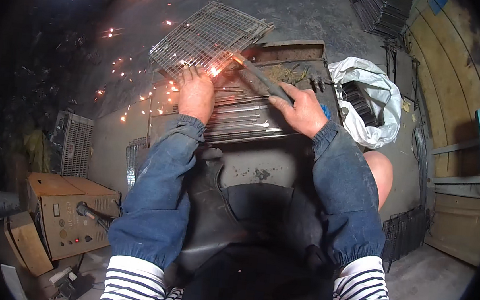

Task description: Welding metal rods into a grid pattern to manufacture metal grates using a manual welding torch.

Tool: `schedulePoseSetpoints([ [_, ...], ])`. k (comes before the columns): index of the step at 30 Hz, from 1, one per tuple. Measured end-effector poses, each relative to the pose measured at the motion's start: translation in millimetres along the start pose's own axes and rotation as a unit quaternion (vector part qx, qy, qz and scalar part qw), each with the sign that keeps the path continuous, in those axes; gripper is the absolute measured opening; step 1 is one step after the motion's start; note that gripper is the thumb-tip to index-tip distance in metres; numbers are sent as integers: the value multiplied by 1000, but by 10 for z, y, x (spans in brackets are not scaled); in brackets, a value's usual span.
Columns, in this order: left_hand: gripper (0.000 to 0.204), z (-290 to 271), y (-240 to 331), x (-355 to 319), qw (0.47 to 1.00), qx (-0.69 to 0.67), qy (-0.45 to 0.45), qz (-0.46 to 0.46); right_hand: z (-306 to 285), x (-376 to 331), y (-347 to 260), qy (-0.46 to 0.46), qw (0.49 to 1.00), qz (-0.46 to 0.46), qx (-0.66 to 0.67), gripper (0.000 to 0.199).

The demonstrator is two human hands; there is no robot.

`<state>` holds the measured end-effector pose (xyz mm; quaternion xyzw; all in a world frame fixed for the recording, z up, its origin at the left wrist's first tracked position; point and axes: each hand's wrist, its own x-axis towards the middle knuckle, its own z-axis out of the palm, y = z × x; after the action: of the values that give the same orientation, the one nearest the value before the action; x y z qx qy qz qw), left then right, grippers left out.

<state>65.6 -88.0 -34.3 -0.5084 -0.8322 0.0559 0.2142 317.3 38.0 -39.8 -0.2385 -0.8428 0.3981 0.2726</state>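
Observation:
My right hand (303,111) is wrapped round the grey handle of a welding torch (263,79). The torch's copper-coloured nozzle points left, at a glowing spot on the near edge of a wire grid (213,30). Beside that spot, my left hand (196,93) grips the grid's near edge with bent fingers; the fingertips are partly hidden. Orange sparks fly off to the left and down. Several thin metal rods (241,119) lie side by side just below the grid, between my two hands.
A white sack (391,100) with dark metal pieces stands at right. A metal tray edge (286,48) lies behind the torch. At lower left is a tan welding machine (74,215) with a red light. Wire racks (76,144) lean nearby; stacked dark grids (380,11) sit at far right.

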Motion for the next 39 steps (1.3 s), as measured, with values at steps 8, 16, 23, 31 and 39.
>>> schedulePoseSetpoints([
  [8, 50, 67, -27, 3, 1000, -8, 21, -2, -11, 76, 84, -10, 999, 42, -21, 53],
  [16, 44, 44, 2, -17, 1000, 19, 14, 12, 8, 71, 70, -24, 999, 21, -2, 46],
  [23, 51, 57, -20, -2, 999, -22, 24, 21, 13, 70, 41, 4, 1000, -9, 12, 35],
  [31, 49, 93, -37, -21, 999, 17, 33, 19, 30, 83, 62, 11, 1000, -21, 16, 36],
  [39, 46, 50, -5, 5, 1000, 2, 20, 0, 10, 65, 118, 13, 1000, 4, -17, 46],
])
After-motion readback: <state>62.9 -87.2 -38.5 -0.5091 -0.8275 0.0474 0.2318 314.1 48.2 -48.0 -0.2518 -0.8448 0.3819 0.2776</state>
